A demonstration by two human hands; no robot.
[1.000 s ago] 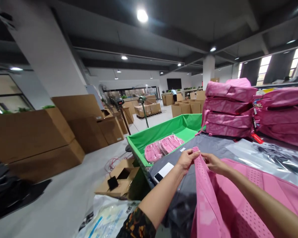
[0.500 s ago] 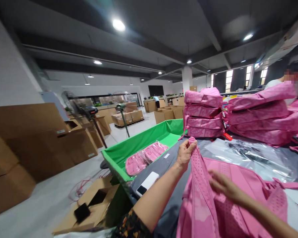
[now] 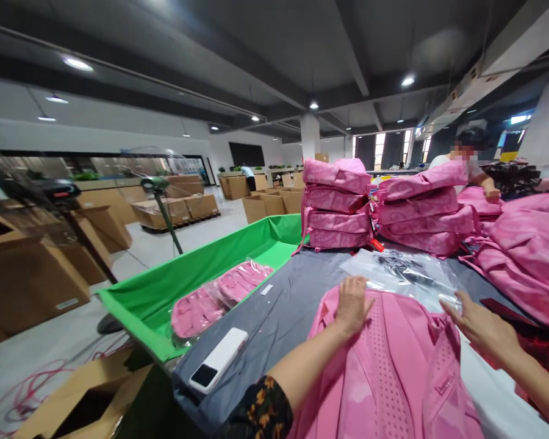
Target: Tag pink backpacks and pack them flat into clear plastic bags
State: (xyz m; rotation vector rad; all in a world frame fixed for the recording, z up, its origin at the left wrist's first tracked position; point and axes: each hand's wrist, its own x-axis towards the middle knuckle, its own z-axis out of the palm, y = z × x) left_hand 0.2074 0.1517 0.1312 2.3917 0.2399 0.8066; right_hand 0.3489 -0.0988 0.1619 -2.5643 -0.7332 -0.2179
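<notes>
A pink camouflage backpack (image 3: 405, 350) lies on the dark grey covered table in front of me, its padded, perforated shoulder straps facing up. My left hand (image 3: 353, 308) rests flat on its upper left edge, thumb spread from the fingers, beside the top of the left strap. Just off the bag's upper right corner is my right hand (image 3: 482, 326), open with fingers apart and nothing in it. Beyond the bag lies a clear plastic bag (image 3: 407, 271), partly behind my hands.
Stacked pink backpacks (image 3: 336, 204) stand at the table's back, with more piled (image 3: 531, 250) on the right. A green-lined bin (image 3: 141, 299) on the left holds wrapped pink bags. A white phone (image 3: 219, 360) lies near the table's left edge. A co-worker's hand (image 3: 491, 190) is behind the stacks.
My left hand has let go of the raised shoulder strap, which now lies down on the backpack. My right hand has moved right, off the strap area. The view has turned right.
</notes>
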